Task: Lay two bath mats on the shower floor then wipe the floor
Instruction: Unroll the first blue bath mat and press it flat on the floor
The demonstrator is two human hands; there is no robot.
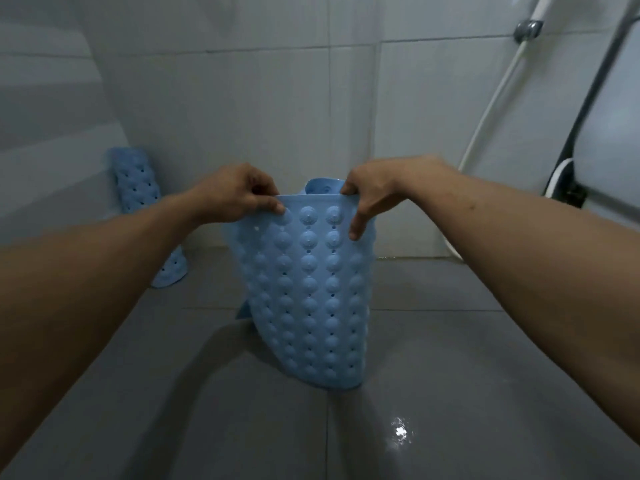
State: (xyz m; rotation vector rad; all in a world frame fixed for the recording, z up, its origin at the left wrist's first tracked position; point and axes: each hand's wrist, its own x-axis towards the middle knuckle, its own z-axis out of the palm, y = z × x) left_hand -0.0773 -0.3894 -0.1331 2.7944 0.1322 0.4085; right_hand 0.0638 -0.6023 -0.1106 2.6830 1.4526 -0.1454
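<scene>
Blue bath mat [304,289], studded with suction cups and small holes, hung upright in the middle of the shower, its lower edge touching the grey floor [433,341] and its top edge curled over toward the wall. The left hand [239,195] pinched the top left corner between thumb and fingers; the right hand [367,195] gripped the top right corner, fingers draped down the cupped face. Behind the left forearm, a second blue mat [138,188] leaned against the pale tiled wall [277,116], its foot on the floor. The floor tiles shone wet, with a bright glint near the right forearm. A white shower hose [491,112] ran down the wall at right.
</scene>
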